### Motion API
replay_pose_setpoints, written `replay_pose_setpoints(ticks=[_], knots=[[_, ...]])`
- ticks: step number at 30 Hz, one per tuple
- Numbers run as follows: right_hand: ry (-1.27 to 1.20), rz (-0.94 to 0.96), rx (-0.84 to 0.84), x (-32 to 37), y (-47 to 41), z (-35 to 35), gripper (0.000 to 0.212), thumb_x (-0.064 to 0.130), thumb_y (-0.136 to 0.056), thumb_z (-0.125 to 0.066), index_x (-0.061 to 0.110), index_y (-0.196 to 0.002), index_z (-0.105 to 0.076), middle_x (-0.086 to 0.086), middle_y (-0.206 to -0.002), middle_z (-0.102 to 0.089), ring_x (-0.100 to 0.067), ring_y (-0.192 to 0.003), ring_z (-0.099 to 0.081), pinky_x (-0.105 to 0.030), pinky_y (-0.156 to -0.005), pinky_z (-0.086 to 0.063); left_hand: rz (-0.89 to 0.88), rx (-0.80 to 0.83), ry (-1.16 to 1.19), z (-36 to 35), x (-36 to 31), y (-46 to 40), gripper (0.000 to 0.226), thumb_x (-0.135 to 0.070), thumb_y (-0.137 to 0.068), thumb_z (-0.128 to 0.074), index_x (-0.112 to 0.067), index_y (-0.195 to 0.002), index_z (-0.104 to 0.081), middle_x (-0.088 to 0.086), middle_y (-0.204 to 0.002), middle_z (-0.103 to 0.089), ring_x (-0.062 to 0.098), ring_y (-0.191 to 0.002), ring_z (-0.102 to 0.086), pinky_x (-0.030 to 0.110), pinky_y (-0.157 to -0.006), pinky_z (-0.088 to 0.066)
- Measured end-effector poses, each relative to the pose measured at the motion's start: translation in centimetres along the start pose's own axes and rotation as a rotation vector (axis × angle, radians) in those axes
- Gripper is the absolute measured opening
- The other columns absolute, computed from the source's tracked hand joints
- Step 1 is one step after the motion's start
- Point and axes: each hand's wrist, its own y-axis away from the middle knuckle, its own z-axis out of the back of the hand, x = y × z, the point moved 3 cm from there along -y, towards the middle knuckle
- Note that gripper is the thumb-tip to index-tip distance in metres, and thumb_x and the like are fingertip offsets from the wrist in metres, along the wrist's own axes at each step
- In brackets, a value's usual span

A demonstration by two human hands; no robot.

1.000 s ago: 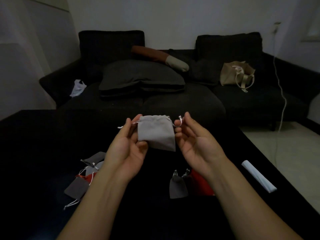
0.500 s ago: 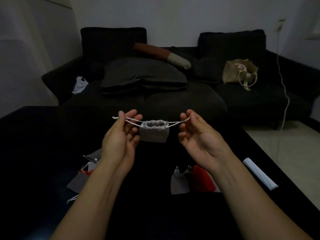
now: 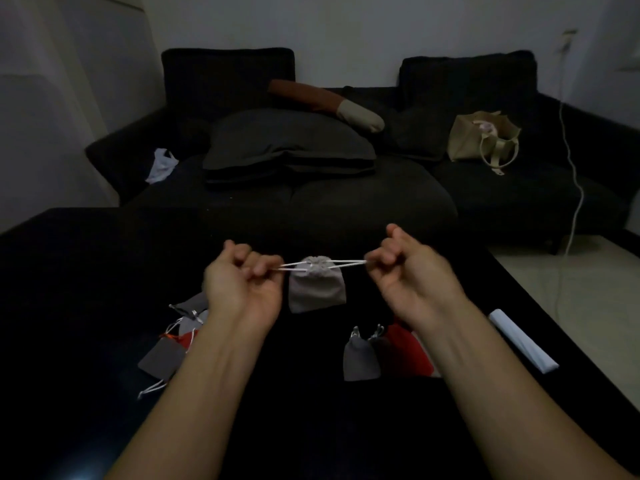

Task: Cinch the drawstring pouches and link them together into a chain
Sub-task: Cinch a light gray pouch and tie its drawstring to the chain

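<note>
A light grey drawstring pouch (image 3: 317, 289) hangs in the air between my hands, its mouth gathered tight. My left hand (image 3: 242, 282) grips the white drawstring on the pouch's left, fingers curled round it. My right hand (image 3: 412, 275) grips the white drawstring on the right, pulled taut. On the black table (image 3: 69, 306) below lie more pouches: a dark grey pouch (image 3: 360, 358) beside a red pouch (image 3: 408, 351) under my right forearm, and a loose group of grey and red pouches (image 3: 173, 344) at the left with white strings trailing.
A rolled white sheet (image 3: 523, 341) lies near the table's right edge. Behind the table stands a black sofa (image 3: 346, 202) with cushions, a beige tote bag (image 3: 481, 140) and a white plastic bag (image 3: 161, 164). A white cable (image 3: 571, 161) hangs at the right over pale floor.
Both hands have curled round the strings and pulled outward. The pouch's mouth went from wide open to fully gathered, and the pouch now hangs lower between my fists.
</note>
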Motion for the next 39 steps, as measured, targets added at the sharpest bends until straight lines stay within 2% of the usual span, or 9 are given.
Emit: replay_pose_setpoints(ticks=[3, 9, 14, 18, 20, 25, 31, 34, 39], knots=[[0.133, 0.062, 0.011, 0.9, -0.2, 0.3, 0.02, 0.005, -0.104, -0.038, 0.008, -0.091, -0.053, 0.002, -0.053, -0.036, -0.007, -0.041, -0.031, -0.018, -0.042, -0.04, -0.01, 0.038, -0.069, -0.1, -0.7, -0.3, 0.053, -0.028, -0.104, -0.037, -0.017, -0.052, -0.033, -0.005, -0.041, -0.021, 0.009, -0.032, -0.02, 0.016, -0.035, -0.026], [0.234, 0.068, 0.049, 0.0, 0.3, -0.1, 0.02, 0.006, -0.104, -0.038, 0.008, -0.091, -0.053, 0.003, -0.052, -0.038, -0.005, -0.038, -0.027, -0.016, -0.039, -0.029, -0.035, 0.133, -0.237, -0.2, -0.5, -0.3, 0.052, -0.035, -0.103, -0.038, -0.019, -0.054, -0.034, -0.007, -0.042, -0.021, 0.007, -0.032, -0.016, 0.019, -0.032, -0.014], [0.301, 0.154, 0.046, 0.4, 0.1, -0.3, 0.02, 0.007, -0.103, -0.041, 0.008, -0.09, -0.057, 0.001, -0.056, -0.042, -0.005, -0.042, -0.03, -0.017, -0.043, -0.032, -0.041, 0.148, -0.267, -0.2, -0.7, -0.4, 0.05, -0.036, -0.103, -0.038, -0.019, -0.056, -0.036, -0.007, -0.042, -0.023, 0.006, -0.033, -0.017, 0.019, -0.033, -0.014], [0.439, 0.159, 0.155, -0.5, 0.7, 0.1, 0.017, 0.011, -0.103, -0.045, 0.007, -0.105, -0.061, -0.001, -0.063, -0.054, -0.005, -0.049, -0.044, -0.018, -0.054, -0.047, -0.109, 0.281, -0.451, -0.4, 0.0, 0.1, 0.05, -0.043, -0.104, -0.027, -0.018, -0.063, -0.039, -0.007, -0.05, -0.025, 0.006, -0.041, -0.021, 0.021, -0.041, -0.019], [0.566, 0.171, 0.252, -0.9, 1.3, -0.5, 0.018, 0.013, -0.102, -0.048, 0.008, -0.111, -0.063, -0.001, -0.069, -0.064, -0.006, -0.057, -0.056, -0.021, -0.065, -0.054, -0.11, 0.364, -0.575, -1.0, 0.9, 0.6, 0.042, -0.033, -0.101, -0.025, -0.017, -0.067, -0.043, -0.006, -0.055, -0.027, 0.008, -0.047, -0.023, 0.022, -0.045, -0.022], [0.727, 0.325, 0.357, -0.7, 2.6, -1.4, 0.011, 0.005, -0.093, -0.06, 0.007, -0.095, -0.071, -0.009, -0.088, -0.077, -0.014, -0.081, -0.072, -0.023, -0.076, -0.056, -0.148, 0.464, -0.935, -0.6, 2.8, 0.8, 0.039, -0.015, -0.099, -0.038, -0.02, -0.066, -0.058, -0.006, -0.057, -0.045, 0.009, -0.053, -0.038, 0.02, -0.047, -0.033], [0.955, 0.502, 0.556, -0.2, 3.3, -2.8, 0.012, 0.002, -0.085, -0.068, 0.01, -0.092, -0.075, 0.0, -0.128, -0.064, -0.003, -0.116, -0.062, -0.012, -0.085, -0.048, -0.17, 0.535, -1.046, -0.3, 3.0, 2.0, 0.023, -0.014, -0.097, -0.054, -0.01, -0.09, -0.075, 0.004, -0.066, -0.059, 0.009, -0.053, -0.046, 0.018, -0.046, -0.037], [0.969, 0.522, 0.495, -0.3, 2.5, -2.4, 0.011, 0.001, -0.085, -0.069, 0.005, -0.093, -0.076, -0.006, -0.108, -0.072, -0.008, -0.098, -0.069, -0.016, -0.08, -0.051, -0.083, 0.5, -1.013, -0.3, 3.4, 2.4, 0.03, -0.008, -0.097, -0.052, -0.016, -0.078, -0.075, 0.008, -0.063, -0.051, 0.01, -0.047, -0.039, 0.017, -0.039, -0.032], [1.038, 0.523, 0.381, -0.4, 1.4, -1.6, 0.009, 0.008, -0.085, -0.073, 0.013, -0.09, -0.078, 0.003, -0.082, -0.072, -0.003, -0.077, -0.068, -0.015, -0.071, -0.049, 0.059, 0.469, -0.964, -0.4, 3.6, 2.7, 0.021, -0.014, -0.098, -0.048, -0.005, -0.089, -0.066, 0.003, -0.062, -0.044, 0.007, -0.047, -0.035, 0.018, -0.039, -0.028]])
